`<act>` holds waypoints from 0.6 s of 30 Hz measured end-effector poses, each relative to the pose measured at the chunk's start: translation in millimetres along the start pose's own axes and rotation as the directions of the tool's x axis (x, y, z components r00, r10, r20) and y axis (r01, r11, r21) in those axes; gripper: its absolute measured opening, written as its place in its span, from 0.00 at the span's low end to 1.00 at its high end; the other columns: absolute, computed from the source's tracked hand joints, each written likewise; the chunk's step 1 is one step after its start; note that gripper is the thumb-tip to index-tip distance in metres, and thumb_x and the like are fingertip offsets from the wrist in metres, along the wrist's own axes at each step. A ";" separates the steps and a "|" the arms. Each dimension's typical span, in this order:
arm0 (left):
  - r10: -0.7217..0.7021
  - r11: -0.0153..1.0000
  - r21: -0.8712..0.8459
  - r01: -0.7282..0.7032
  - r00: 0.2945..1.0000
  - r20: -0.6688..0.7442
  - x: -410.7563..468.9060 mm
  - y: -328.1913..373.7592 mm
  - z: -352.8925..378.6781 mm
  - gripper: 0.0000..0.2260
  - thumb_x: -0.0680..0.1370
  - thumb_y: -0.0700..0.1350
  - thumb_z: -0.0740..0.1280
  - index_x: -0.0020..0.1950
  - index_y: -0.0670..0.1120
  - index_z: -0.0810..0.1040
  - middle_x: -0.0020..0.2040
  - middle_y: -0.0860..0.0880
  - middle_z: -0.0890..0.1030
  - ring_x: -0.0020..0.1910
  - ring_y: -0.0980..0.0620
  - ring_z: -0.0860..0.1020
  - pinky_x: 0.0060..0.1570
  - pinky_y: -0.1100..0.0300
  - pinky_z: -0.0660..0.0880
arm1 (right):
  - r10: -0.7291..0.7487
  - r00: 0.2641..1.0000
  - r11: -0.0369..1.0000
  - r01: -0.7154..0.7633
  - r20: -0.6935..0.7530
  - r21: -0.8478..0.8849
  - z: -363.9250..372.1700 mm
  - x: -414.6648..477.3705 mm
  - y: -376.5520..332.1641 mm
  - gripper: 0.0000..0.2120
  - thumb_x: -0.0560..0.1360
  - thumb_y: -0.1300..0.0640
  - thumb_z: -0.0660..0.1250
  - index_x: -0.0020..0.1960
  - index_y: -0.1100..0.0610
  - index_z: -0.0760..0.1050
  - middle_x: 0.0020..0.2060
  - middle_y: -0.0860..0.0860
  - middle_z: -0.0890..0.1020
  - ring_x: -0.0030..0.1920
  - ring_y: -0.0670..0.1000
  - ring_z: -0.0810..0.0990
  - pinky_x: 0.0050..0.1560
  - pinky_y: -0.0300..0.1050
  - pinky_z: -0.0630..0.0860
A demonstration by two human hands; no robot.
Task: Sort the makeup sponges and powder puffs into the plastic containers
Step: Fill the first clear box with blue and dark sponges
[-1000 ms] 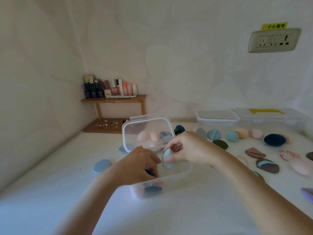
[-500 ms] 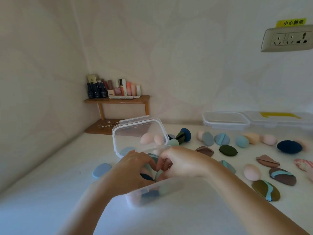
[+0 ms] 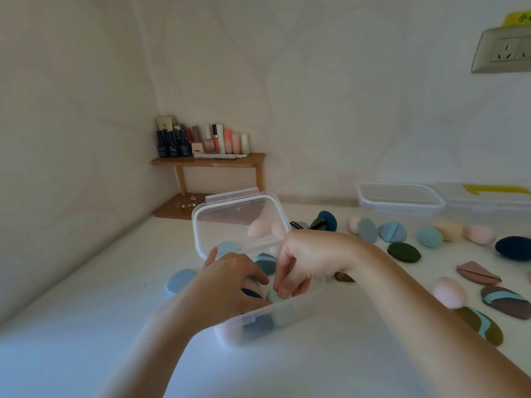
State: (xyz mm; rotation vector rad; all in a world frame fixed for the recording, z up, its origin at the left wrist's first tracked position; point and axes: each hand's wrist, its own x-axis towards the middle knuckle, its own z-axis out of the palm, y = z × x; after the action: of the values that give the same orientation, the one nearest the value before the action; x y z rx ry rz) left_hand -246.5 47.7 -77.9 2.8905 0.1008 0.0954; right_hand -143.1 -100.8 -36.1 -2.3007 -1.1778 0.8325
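Note:
A clear plastic container [image 3: 290, 318] stands in front of me with its hinged lid [image 3: 238, 222] raised behind it. Both hands reach inside. My right hand [image 3: 304, 259] pinches a pale teal sponge [image 3: 274, 297] with its fingertips, low in the box. My left hand [image 3: 230, 280] presses down on the dark blue puffs [image 3: 253, 293] beside it. A teal striped puff [image 3: 265, 262] lies at the back of the box. Many sponges and puffs lie loose on the table to the right, among them a pink sponge [image 3: 448, 291] and a brown striped puff [image 3: 505, 301].
A blue puff [image 3: 181, 280] lies left of the container. Two more clear containers [image 3: 399, 198] stand against the back wall on the right. A wooden corner shelf [image 3: 209, 163] with cosmetic bottles stands at the back left. A wall socket [image 3: 502, 51] sits at upper right.
My right hand has carried the pale teal sponge down from above the rim into the container. My left hand has stayed inside, pressing the puffs. The view has shifted left.

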 end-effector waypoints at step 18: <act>0.001 0.998 -0.059 0.002 0.998 0.058 -4.1 -18.3 -5.9 0.09 0.75 0.51 0.66 0.54 0.57 0.81 0.60 0.63 0.73 0.56 0.71 0.62 0.72 0.47 0.38 | -0.007 0.815 0.995 -0.053 -0.580 -0.086 6.0 64.3 62.2 0.12 0.74 0.59 0.66 0.56 0.52 0.80 0.49 0.48 0.79 0.52 0.49 0.76 0.51 0.39 0.73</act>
State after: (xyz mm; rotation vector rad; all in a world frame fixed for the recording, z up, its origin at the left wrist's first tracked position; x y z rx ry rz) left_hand -252.1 66.5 -76.9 2.8314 0.0866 0.0137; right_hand -81.7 -81.3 -98.4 -2.3911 -0.9186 0.0405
